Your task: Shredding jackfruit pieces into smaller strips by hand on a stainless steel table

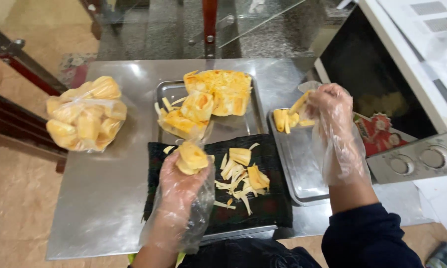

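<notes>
Her gloved left hand (181, 181) grips a jackfruit chunk (191, 158) over the dark cloth (273, 198) while the right hand (330, 106) pinches a yellow pod (299, 102) above the right tray (298, 168).

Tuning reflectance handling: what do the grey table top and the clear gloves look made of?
Grey table top: looks like brushed stainless steel, dull sheen with soft reflections. Clear gloves on left hand and right hand: probably thin disposable plastic film, loose, wrinkled, see-through.
</notes>
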